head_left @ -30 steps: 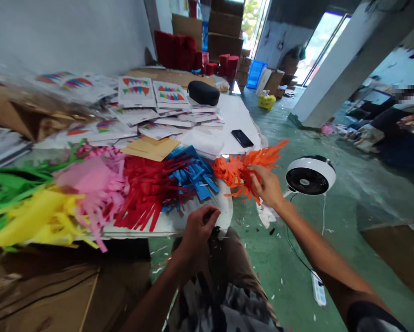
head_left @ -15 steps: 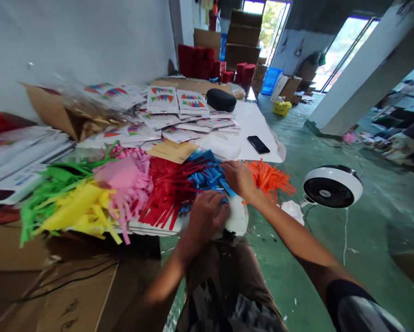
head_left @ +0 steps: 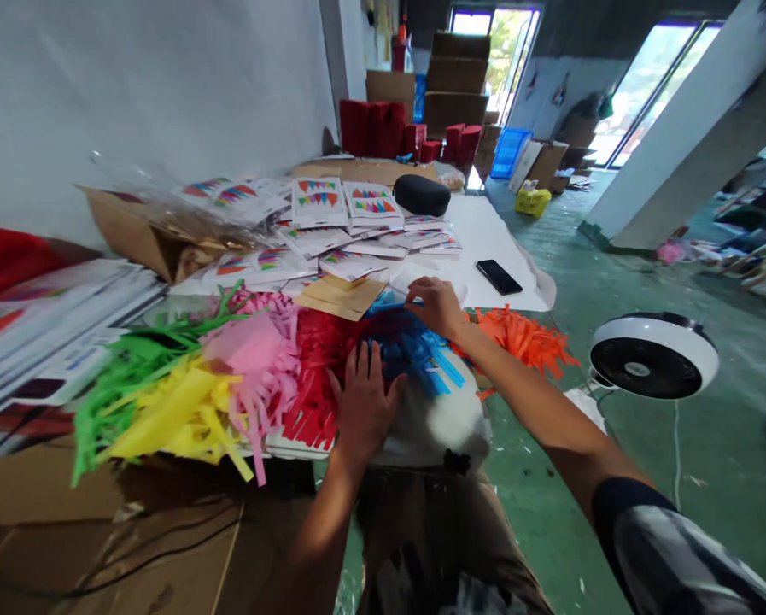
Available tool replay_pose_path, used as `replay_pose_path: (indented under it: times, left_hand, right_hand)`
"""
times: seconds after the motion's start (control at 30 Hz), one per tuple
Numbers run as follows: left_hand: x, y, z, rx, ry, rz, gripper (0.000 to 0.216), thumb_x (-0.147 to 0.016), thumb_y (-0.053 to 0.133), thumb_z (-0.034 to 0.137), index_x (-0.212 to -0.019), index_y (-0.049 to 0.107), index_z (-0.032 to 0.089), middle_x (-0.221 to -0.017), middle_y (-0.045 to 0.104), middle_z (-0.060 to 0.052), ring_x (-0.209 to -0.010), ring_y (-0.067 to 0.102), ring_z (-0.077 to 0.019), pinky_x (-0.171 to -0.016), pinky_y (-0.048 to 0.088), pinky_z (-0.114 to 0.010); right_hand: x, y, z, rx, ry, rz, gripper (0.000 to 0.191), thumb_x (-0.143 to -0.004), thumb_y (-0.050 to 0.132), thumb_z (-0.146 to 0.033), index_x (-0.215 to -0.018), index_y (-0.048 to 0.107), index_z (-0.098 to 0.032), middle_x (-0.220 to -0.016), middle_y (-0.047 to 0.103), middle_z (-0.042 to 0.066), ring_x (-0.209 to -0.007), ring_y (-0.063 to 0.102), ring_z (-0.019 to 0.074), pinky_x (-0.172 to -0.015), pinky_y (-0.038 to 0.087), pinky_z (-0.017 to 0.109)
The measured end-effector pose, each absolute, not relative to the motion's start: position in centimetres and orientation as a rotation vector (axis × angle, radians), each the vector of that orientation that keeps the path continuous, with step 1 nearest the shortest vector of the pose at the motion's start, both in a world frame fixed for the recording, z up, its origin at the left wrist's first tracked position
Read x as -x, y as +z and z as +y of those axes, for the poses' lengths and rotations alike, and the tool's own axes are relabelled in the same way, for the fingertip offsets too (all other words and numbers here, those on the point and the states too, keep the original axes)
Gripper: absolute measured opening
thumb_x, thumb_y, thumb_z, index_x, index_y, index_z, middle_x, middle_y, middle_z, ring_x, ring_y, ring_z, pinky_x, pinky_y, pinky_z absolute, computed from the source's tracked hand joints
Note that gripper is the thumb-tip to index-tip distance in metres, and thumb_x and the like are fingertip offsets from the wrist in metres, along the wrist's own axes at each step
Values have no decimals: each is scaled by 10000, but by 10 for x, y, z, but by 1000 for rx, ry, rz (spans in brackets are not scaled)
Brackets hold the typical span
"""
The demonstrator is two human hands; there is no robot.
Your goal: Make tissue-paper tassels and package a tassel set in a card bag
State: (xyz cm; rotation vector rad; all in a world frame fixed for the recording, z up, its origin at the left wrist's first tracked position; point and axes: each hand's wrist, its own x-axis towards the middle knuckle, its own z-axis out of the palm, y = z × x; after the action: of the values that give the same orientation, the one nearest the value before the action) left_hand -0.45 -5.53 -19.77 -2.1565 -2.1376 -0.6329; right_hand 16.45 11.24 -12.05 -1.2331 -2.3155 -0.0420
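My left hand (head_left: 365, 401) lies with its fingers spread over the border between the red paper fringe (head_left: 312, 376) and the blue paper fringe (head_left: 421, 346). At the far edge of the blue fringe, my right hand (head_left: 437, 305) has its fingers bent down and pinched at the paper; the fingertips are partly hidden. Pink fringe (head_left: 254, 342), yellow fringe (head_left: 171, 397) and green fringe (head_left: 126, 367) lie in heaps to the left. Orange fringe (head_left: 520, 337) sits beyond my right forearm. A tan envelope-like sheet (head_left: 341, 296) rests behind the red fringe.
Printed packets (head_left: 318, 205) in clear sleeves are piled at the back of the white table (head_left: 485, 222). A black case (head_left: 421, 195) and a phone (head_left: 499, 277) lie there too. A round fan (head_left: 655, 357) stands at the right. An open carton (head_left: 126, 231) is by the wall.
My left hand has moved slightly left and flattened onto the fringe, fingers spread. My right hand has shifted to the blue fringe's far edge. The whole view has swung a little to the left.
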Motion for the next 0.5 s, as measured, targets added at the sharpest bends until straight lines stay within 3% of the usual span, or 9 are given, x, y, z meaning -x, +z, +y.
replay_pose_path:
  times: [0.13, 0.3, 0.5]
  left_hand:
    - [5, -196, -52, 2123, -686, -2267, 873, -1020, 342, 674, -1678, 187, 121, -1704, 306, -194, -1590, 262, -379, -1237, 208, -742]
    - [6, -197, -52, 2157, -687, -2302, 910, -996, 376, 709, -1692, 141, 172, -1722, 270, -172, -1591, 252, -386, -1243, 183, -738]
    - [5, -195, -52, 2179, -669, -2277, 963, -964, 415, 740, -1685, 175, 147, -1711, 292, -190, -1593, 235, -386, -1246, 117, -746]
  right_hand:
    - [-204, -110, 75, 987, 46, -2324, 217, -1022, 595, -318, -992, 783, -214, -1025, 786, 72, -1009, 689, 256, -957, 462, 410]
    - [-221, -132, 32, 868, 73, -2292, 285, -1050, 559, -395, -968, 781, -237, -1003, 797, 56, -982, 706, 241, -964, 469, 397]
    - [-219, -174, -3, 1044, 84, -2177, 303, -1063, 521, -347, -1023, 797, -228, -1027, 796, 76, -1009, 696, 241, -950, 485, 388]
